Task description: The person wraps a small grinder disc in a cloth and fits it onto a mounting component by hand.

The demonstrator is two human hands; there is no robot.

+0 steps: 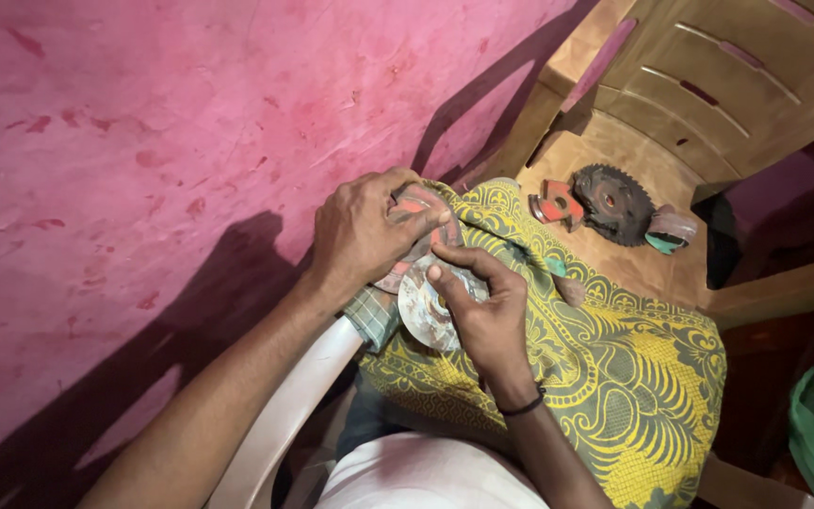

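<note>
Two hands work one worn disc (426,306): left hand (365,231) clenched on a cloth-wrapped tool, right hand (482,306) pinching the disc. Toothed blade (611,203) lies untouched on the far chair (708,104).

Left hand (362,231) and right hand (484,306), both clenched
</note>
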